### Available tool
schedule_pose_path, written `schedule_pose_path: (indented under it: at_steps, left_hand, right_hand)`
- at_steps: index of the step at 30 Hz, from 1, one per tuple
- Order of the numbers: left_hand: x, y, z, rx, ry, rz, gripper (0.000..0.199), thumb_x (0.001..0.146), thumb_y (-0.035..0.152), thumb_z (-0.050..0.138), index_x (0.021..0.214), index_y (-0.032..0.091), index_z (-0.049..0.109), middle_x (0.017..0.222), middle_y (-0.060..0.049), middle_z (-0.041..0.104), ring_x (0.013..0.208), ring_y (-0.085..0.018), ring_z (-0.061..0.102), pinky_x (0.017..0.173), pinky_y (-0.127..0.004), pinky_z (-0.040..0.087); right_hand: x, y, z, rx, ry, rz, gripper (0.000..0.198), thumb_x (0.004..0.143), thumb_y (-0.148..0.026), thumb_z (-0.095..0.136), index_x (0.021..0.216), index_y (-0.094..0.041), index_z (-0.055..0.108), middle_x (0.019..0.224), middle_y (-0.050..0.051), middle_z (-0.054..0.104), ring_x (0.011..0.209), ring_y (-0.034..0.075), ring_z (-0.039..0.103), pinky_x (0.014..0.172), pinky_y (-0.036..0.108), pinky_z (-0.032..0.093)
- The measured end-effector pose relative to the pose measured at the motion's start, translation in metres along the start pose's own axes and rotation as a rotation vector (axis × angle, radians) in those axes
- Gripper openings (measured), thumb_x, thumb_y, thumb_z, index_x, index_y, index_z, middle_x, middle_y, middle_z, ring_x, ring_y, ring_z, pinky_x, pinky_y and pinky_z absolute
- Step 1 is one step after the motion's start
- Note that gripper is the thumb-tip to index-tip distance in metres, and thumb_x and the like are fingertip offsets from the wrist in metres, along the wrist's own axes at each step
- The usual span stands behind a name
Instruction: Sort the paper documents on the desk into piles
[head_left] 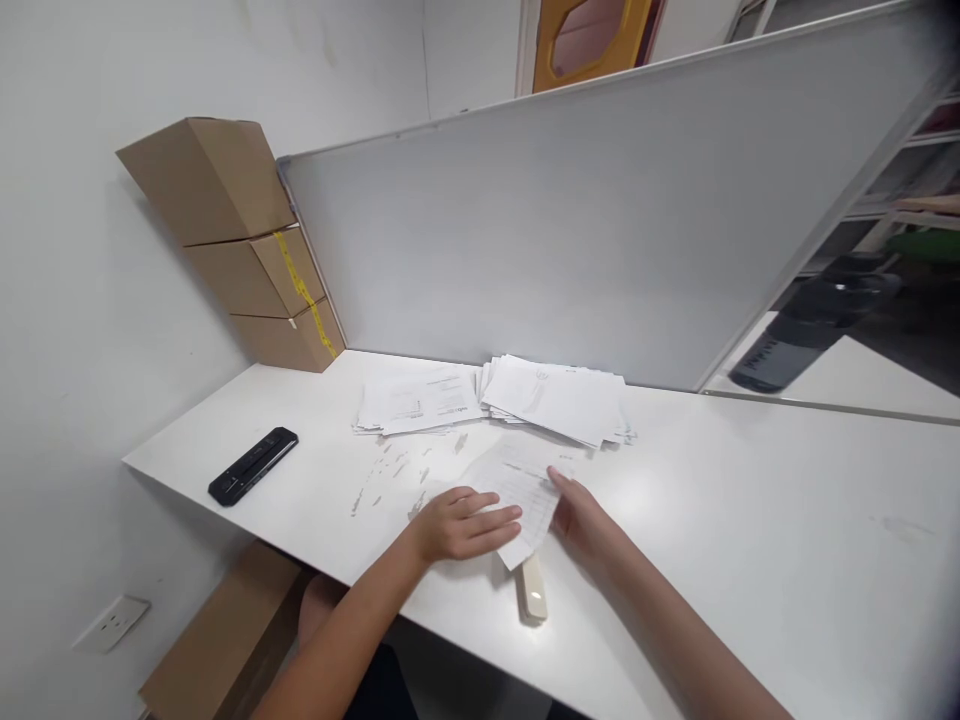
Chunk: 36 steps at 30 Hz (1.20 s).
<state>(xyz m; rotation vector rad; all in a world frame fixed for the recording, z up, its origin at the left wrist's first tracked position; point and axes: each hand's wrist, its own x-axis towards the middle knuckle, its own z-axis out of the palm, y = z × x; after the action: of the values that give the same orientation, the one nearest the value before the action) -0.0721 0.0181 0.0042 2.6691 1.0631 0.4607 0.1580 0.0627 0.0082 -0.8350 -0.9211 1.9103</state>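
A printed sheet of paper (523, 490) with a table of lines on it is tilted over the white desk, between my two hands. Its right edge is pinched by my right hand (577, 512), thumb on top and the other fingers mostly hidden beneath. My left hand (461, 524) reaches across the sheet's lower left, its fingers stretched out over the paper. A cream stapler (533, 592) lies just below the sheet, its far end covered by the paper's lower corner. Whether the paper is one sheet or several, I cannot tell.
Two spread stacks of printed papers, left (420, 398) and right (555, 397), lie along the grey partition (525, 240). A black phone (253, 466) rests at the left, cardboard boxes (247, 240) are stacked in the corner, and a dark bottle (806, 325) stands beyond the partition.
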Motion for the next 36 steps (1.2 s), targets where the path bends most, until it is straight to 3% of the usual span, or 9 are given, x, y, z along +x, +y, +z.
schedule_pose_path:
  at_steps: [2, 5, 10, 14, 22, 27, 31, 33, 36]
  left_hand:
    - [0.004, 0.001, -0.001, -0.029, -0.004, -0.011, 0.039, 0.105, 0.039, 0.033, 0.119, 0.041, 0.07, 0.126, 0.006, 0.071, 0.127, -0.019, 0.063, 0.104, -0.041, 0.055]
    - [0.008, -0.011, -0.007, 0.022, 0.115, -0.142, 0.042, 0.103, 0.04, 0.032, 0.124, 0.037, 0.068, 0.132, 0.002, 0.068, 0.133, -0.021, 0.058, 0.11, -0.046, 0.05]
    - [0.01, -0.067, -0.038, 0.305, 0.405, -0.579, 0.047, 0.096, 0.025, 0.041, 0.141, 0.023, 0.057, 0.149, -0.007, 0.055, 0.148, -0.028, 0.039, 0.121, -0.055, 0.034]
    - [0.005, -0.101, -0.054, 0.408, 0.336, -0.826, 0.043, 0.094, 0.021, 0.048, 0.134, 0.016, 0.061, 0.144, -0.013, 0.059, 0.144, -0.033, 0.044, 0.118, -0.058, 0.034]
    - [-0.001, -0.104, -0.042, 0.503, 0.383, -0.718, 0.04, 0.095, 0.013, 0.04, 0.124, 0.016, 0.068, 0.135, -0.011, 0.067, 0.135, -0.028, 0.055, 0.115, -0.048, 0.041]
    - [-0.002, -0.102, -0.041, 0.426, 0.681, -0.773, 0.038, 0.098, 0.019, 0.04, 0.117, 0.015, 0.072, 0.124, -0.012, 0.073, 0.121, -0.028, 0.067, 0.106, -0.045, 0.051]
    - [-0.003, -0.098, -0.032, 0.363, 0.886, -0.814, 0.043, 0.1, 0.024, 0.036, 0.129, 0.012, 0.065, 0.128, -0.013, 0.07, 0.118, -0.027, 0.068, 0.103, -0.045, 0.054]
    - [0.004, -0.09, -0.021, 0.344, 0.867, -0.755, 0.045, 0.1, 0.025, 0.036, 0.139, 0.014, 0.058, 0.135, -0.012, 0.066, 0.125, -0.027, 0.063, 0.106, -0.047, 0.052]
    - [0.026, -0.068, -0.003, 0.31, 0.67, -0.555, 0.046, 0.099, 0.022, 0.04, 0.144, 0.023, 0.053, 0.138, -0.009, 0.064, 0.135, -0.027, 0.055, 0.114, -0.052, 0.044]
  right_hand:
    - [0.003, 0.003, -0.006, -0.009, 0.082, -0.039, 0.051, 0.076, -0.034, 0.08, 0.123, -0.018, 0.067, 0.116, 0.012, 0.075, 0.113, 0.033, 0.068, 0.1, 0.048, 0.054]
    - [0.009, 0.006, -0.016, 0.014, 0.215, -0.114, 0.064, 0.074, -0.026, 0.08, 0.135, -0.02, 0.062, 0.125, 0.012, 0.072, 0.121, 0.034, 0.065, 0.107, 0.05, 0.05]
    - [0.011, 0.006, -0.018, 0.029, 0.365, -0.188, 0.072, 0.076, -0.028, 0.078, 0.144, -0.027, 0.054, 0.132, 0.008, 0.068, 0.128, 0.032, 0.06, 0.111, 0.047, 0.05]
    - [0.012, 0.005, -0.016, 0.041, 0.427, -0.183, 0.072, 0.077, -0.027, 0.075, 0.146, -0.027, 0.052, 0.14, 0.008, 0.063, 0.133, 0.031, 0.056, 0.116, 0.048, 0.043]
    - [0.039, -0.005, -0.049, 0.113, 0.449, -0.289, 0.063, 0.078, -0.027, 0.07, 0.139, -0.026, 0.056, 0.141, 0.006, 0.062, 0.133, 0.028, 0.056, 0.114, 0.045, 0.046]
    - [0.049, -0.022, -0.072, 0.088, 0.508, -0.345, 0.058, 0.076, -0.026, 0.07, 0.133, -0.024, 0.059, 0.139, 0.006, 0.064, 0.131, 0.029, 0.057, 0.112, 0.048, 0.048]
    - [0.044, -0.022, -0.064, 0.067, 0.567, -0.363, 0.049, 0.08, -0.034, 0.065, 0.129, -0.025, 0.062, 0.134, 0.005, 0.067, 0.133, 0.028, 0.056, 0.112, 0.048, 0.048]
    - [0.041, -0.016, -0.051, 0.077, 0.596, -0.351, 0.044, 0.084, -0.039, 0.061, 0.126, -0.027, 0.063, 0.135, 0.004, 0.067, 0.136, 0.027, 0.054, 0.113, 0.047, 0.048]
    - [0.036, -0.007, -0.026, 0.092, 0.536, -0.303, 0.042, 0.085, -0.042, 0.061, 0.124, -0.027, 0.064, 0.137, 0.004, 0.065, 0.136, 0.027, 0.054, 0.11, 0.045, 0.051]
